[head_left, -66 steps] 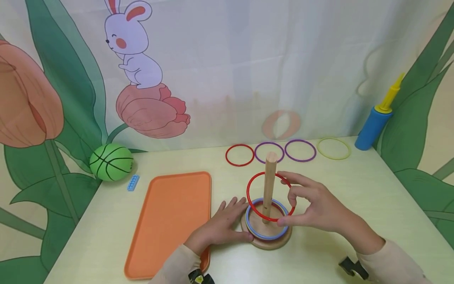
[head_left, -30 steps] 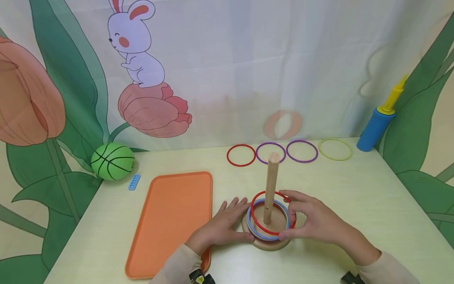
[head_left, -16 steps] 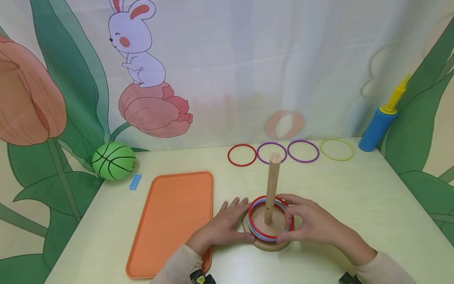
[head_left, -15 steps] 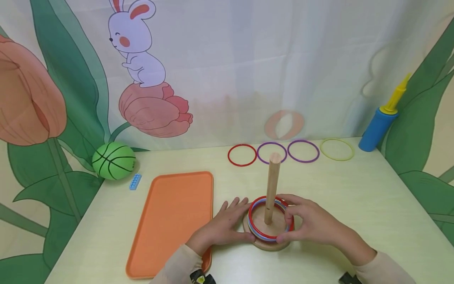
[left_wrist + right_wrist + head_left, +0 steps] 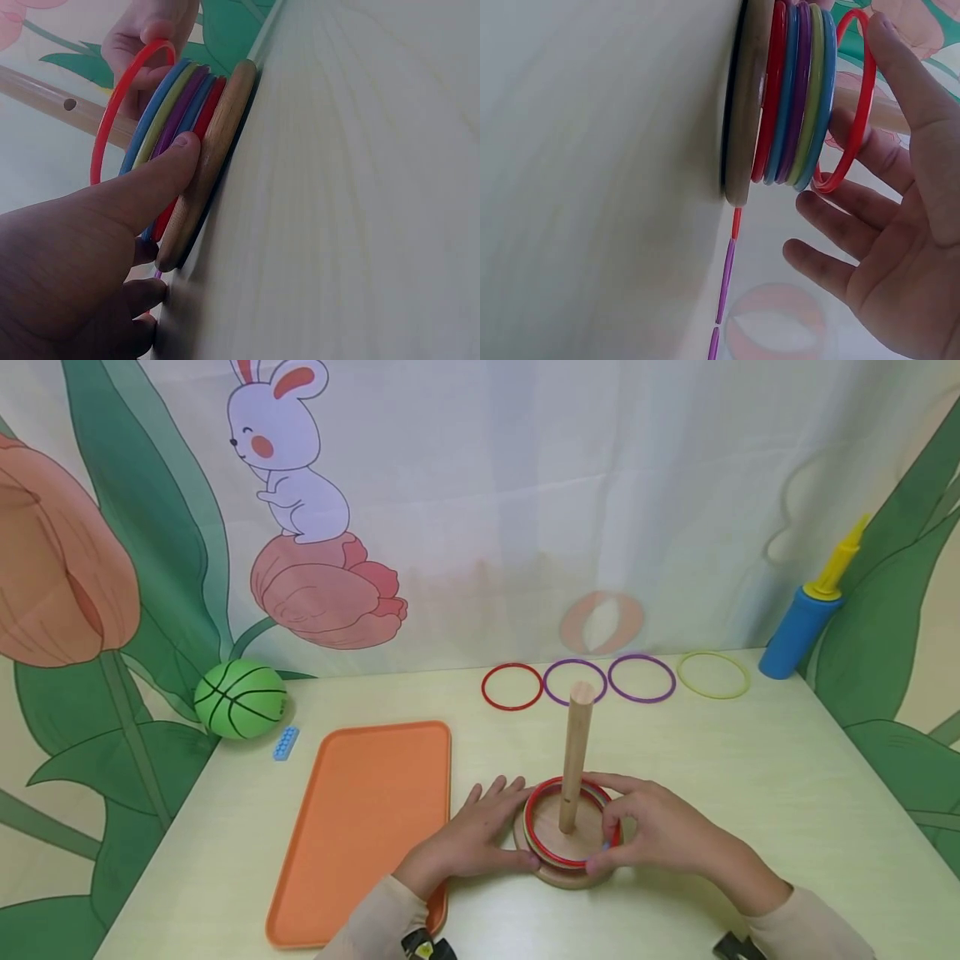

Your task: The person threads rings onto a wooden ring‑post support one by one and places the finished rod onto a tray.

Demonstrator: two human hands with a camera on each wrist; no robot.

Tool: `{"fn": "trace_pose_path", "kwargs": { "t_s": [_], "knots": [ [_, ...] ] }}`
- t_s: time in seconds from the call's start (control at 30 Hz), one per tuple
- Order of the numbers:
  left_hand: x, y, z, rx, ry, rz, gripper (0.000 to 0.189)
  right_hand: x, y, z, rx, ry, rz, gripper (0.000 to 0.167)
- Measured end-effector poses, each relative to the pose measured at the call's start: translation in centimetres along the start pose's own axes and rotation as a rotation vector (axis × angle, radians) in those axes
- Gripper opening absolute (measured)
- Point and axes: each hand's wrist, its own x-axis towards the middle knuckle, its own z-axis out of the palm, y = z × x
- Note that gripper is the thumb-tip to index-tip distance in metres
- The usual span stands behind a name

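My right hand (image 5: 663,827) pinches a red ring (image 5: 862,90) between thumb and fingers, around the upright wooden peg (image 5: 576,752). In the right wrist view this ring sits slightly tilted just above the topmost blue ring (image 5: 826,97). Below that are a yellow-green ring (image 5: 810,97), a purple ring (image 5: 793,97), another blue ring and a lower red ring (image 5: 771,97), stacked on the round wooden base (image 5: 210,165). My left hand (image 5: 468,843) lies at the base's left side, fingers extended, thumb touching the edge of the stack and base.
An orange tray (image 5: 360,827) lies left of the stand. Along the back lie a red ring (image 5: 486,700), two purple rings (image 5: 642,700) and a yellow ring (image 5: 712,697). A green ball (image 5: 240,699), blue toy brick (image 5: 286,743) and blue-yellow pump (image 5: 799,627) stand near the edges.
My right hand has lowered the red ring down the peg, from partway up to just over the stack. The left hand keeps its place at the base.
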Motion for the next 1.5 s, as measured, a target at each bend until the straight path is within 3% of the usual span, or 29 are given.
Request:
{"fn": "trace_pose_path", "kwargs": {
  "t_s": [0.47,0.7,1.17,1.5],
  "knots": [
    [0.0,0.0,-0.04,0.003,0.005,0.011,0.096,0.15,0.16,0.19,-0.047,-0.031,0.01,0.03],
    [-0.02,0.1,-0.11,0.001,0.002,-0.004,0.097,0.27,0.37,0.39,-0.014,-0.061,0.013,0.042],
    [-0.02,-0.04,-0.02,-0.01,0.004,0.002,0.096,0.0,0.03,0.42,0.029,-0.052,-0.042,0.046],
    [-0.11,0.16,-0.09,-0.009,0.006,0.005,0.095,0.14,0.35,0.51,0.022,-0.031,-0.015,0.054]
  ]
}}
